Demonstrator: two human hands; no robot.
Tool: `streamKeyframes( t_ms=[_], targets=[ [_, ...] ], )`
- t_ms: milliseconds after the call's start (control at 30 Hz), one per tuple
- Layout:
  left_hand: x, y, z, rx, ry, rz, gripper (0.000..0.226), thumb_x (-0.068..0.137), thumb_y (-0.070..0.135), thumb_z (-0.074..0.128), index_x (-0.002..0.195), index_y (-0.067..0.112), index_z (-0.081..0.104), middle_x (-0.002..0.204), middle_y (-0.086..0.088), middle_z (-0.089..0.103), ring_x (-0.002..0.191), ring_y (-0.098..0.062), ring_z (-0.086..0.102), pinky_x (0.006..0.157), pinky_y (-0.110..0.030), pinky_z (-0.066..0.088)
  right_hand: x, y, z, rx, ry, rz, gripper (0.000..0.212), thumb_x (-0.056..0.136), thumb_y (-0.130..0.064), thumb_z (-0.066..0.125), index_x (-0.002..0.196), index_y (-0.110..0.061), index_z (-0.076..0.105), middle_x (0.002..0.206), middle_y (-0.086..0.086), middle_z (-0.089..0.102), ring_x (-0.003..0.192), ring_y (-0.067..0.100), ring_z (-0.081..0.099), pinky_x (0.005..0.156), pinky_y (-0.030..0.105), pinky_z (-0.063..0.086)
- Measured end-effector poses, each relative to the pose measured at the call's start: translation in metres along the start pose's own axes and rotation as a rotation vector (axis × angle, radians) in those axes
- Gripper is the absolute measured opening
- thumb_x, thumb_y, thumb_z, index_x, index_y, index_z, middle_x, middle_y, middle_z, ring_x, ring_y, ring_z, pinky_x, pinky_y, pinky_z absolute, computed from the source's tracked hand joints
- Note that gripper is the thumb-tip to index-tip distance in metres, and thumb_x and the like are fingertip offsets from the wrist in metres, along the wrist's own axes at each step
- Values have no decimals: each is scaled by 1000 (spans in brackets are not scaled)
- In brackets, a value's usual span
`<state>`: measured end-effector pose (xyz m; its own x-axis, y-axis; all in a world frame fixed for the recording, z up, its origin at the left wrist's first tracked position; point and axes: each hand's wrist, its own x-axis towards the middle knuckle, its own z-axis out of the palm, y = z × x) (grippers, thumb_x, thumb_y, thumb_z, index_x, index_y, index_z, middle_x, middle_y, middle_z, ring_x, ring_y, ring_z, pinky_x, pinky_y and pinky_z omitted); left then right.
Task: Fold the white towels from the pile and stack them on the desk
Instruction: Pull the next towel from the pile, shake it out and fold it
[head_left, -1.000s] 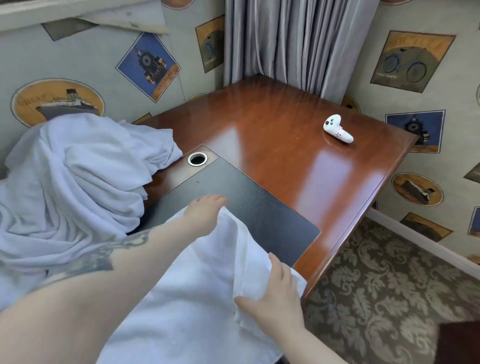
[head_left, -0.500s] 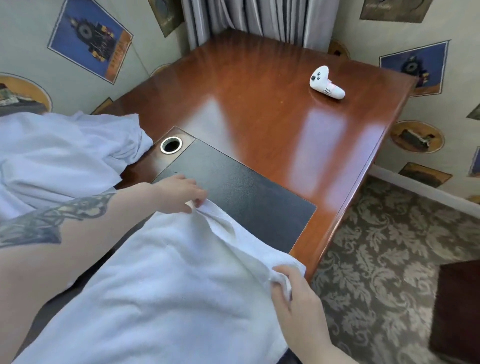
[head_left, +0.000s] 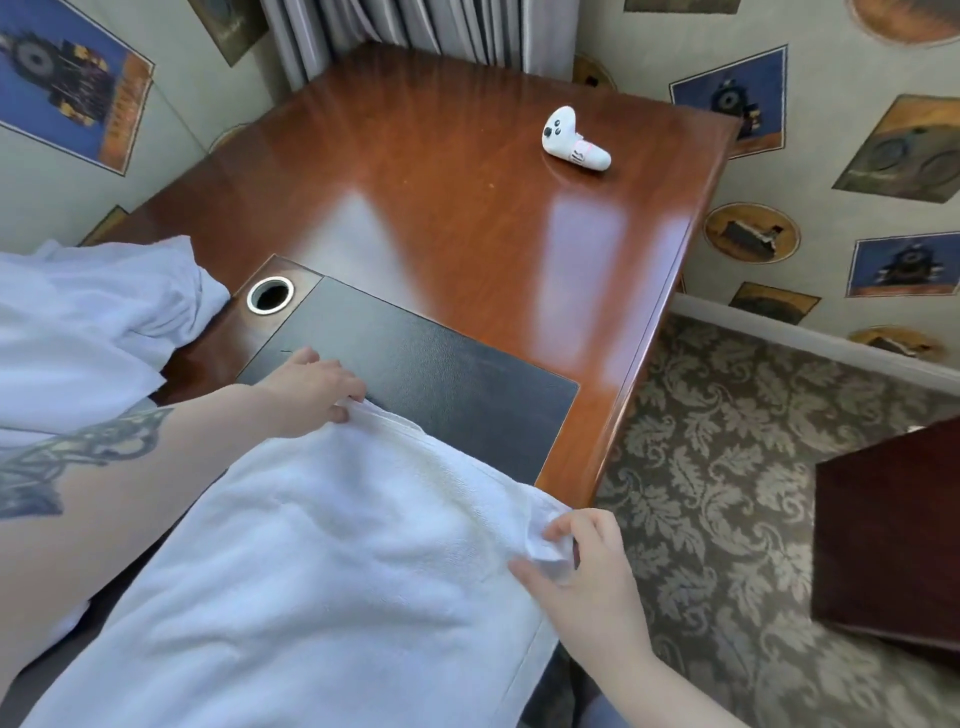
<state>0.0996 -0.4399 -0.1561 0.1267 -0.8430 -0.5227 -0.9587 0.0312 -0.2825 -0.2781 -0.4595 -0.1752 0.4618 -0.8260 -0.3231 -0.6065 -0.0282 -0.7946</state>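
Observation:
A white towel (head_left: 322, 561) lies spread over the near part of the wooden desk (head_left: 441, 208) and its black inlay (head_left: 441, 384). My left hand (head_left: 311, 384) pinches the towel's far left corner on the inlay. My right hand (head_left: 582, 566) pinches the far right corner at the desk's front edge. The towel's far edge runs straight between the two hands. A pile of white towels (head_left: 88, 332) sits at the left, against the wall.
A white handheld controller (head_left: 574, 139) lies at the desk's far right. A round cable hole (head_left: 270, 295) sits beside the inlay. A dark wooden piece of furniture (head_left: 888, 535) stands on the patterned carpet at the right. Curtains hang behind the desk.
Both hands went from resting flat on the towel to pinching its far corners. The towel's far edge is now stretched out straight. The view tilted down and right.

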Motion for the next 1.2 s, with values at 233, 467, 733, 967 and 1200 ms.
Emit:
streamKeyframes(
  t_ms=[233,467,733,967,1200],
  targets=[
    [-4,-3,1,-61,20,-10,21,100,40,44,119,33,49,116,20,54,119,-5,42,97,-27,20,10,12,-14,312,58,259,52,87,-28,70,52,-10,36,55,-1,33,57,14,34,63,33,42],
    [-19,-27,-13,-95,72,31,17,102,38,39,117,40,46,114,7,43,121,-13,28,111,-33,3,10,5,-12,397,112,269,19,75,-16,81,86,-23,67,73,-2,71,66,15,67,67,34,57],
    [-24,-53,-12,-59,-24,15,21,91,60,50,101,43,51,96,17,45,105,-9,29,106,-29,13,40,-3,-7,-46,5,-81,16,93,-13,56,87,-27,57,95,-19,56,79,2,54,70,24,46],
    [-23,-55,-23,-19,-167,-3,46,82,56,66,124,51,48,103,17,36,107,-18,30,103,-23,26,53,4,-27,-88,-347,-200,15,86,-25,65,86,-33,52,71,-21,52,65,6,46,64,23,41],
    [-39,-57,-44,330,-126,93,41,91,64,45,127,44,47,110,18,49,115,-7,40,104,-20,19,51,-11,-32,-557,-482,-395,13,94,-28,46,93,-29,33,79,-9,48,72,17,46,61,31,36]
  ],
)
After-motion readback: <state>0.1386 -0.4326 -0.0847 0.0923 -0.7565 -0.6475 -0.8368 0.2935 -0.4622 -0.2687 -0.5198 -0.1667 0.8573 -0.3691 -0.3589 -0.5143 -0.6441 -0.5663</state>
